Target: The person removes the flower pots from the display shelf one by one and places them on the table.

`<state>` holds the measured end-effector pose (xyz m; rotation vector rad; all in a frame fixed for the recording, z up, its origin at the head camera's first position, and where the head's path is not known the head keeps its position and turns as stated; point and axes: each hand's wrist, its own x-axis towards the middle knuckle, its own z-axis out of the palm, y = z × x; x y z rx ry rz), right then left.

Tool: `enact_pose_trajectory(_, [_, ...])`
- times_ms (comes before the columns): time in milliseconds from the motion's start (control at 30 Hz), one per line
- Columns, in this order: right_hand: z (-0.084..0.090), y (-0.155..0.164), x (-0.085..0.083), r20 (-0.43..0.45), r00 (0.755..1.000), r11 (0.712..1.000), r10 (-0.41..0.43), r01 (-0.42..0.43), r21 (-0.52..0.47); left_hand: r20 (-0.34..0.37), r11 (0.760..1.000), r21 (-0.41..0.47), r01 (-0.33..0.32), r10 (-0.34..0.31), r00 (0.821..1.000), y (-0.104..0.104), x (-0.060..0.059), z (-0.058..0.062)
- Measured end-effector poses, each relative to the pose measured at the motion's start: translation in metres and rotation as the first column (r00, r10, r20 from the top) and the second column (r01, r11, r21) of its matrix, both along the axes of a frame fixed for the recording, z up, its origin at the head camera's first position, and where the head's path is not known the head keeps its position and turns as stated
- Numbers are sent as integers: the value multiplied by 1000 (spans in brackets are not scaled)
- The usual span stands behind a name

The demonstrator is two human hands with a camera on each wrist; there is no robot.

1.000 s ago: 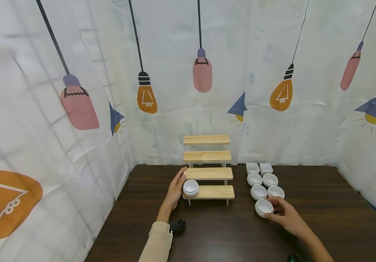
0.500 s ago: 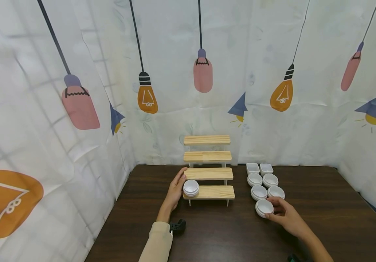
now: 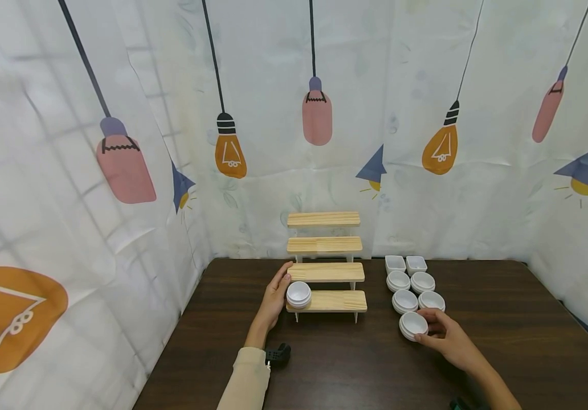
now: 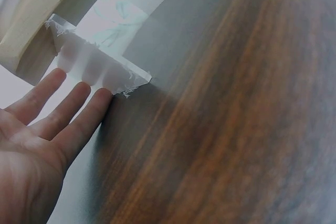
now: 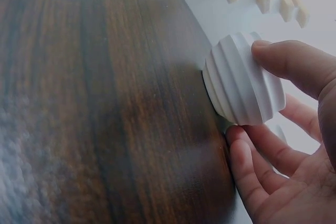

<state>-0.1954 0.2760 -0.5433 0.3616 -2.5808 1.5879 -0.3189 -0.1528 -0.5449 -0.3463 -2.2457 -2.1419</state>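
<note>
My right hand (image 3: 450, 343) pinches a round white ridged bowl (image 3: 413, 324) at the front of a group on the table. In the right wrist view, the thumb lies on the rim of that bowl (image 5: 236, 85) and fingers are at its other side; its base looks to be on the wood. My left hand (image 3: 272, 297) is at the left side of a four-step wooden display stand (image 3: 337, 272). In the left wrist view, straight fingertips touch the stand's clear side support (image 4: 100, 61). Another white bowl (image 3: 298, 292) sits at the left end of the lowest step.
Behind the pinched bowl stand several more round white bowls (image 3: 405, 300) and two square white dishes (image 3: 416, 263), in two columns. The dark wooden table (image 3: 345, 364) reaches back to a white curtain (image 3: 273, 68) printed with lamps.
</note>
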Motion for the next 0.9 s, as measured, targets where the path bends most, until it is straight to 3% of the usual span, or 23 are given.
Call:
enact_pose_trajectory(267, [0,-1,0,6,1000,1000,-3,3,-6,-6,999,-36,-11,11,1000,0,1,0])
enact_pose_trajectory(533, [2,-3,0,-6,999,999,-32,32,35,-4,1000,-11,-11,11,1000,0,0,0])
enact_pose_trajectory(900, [26,-12,4,-102,986,980,-135,148,135,4,1000,0,-14,14,1000,0,-1,0])
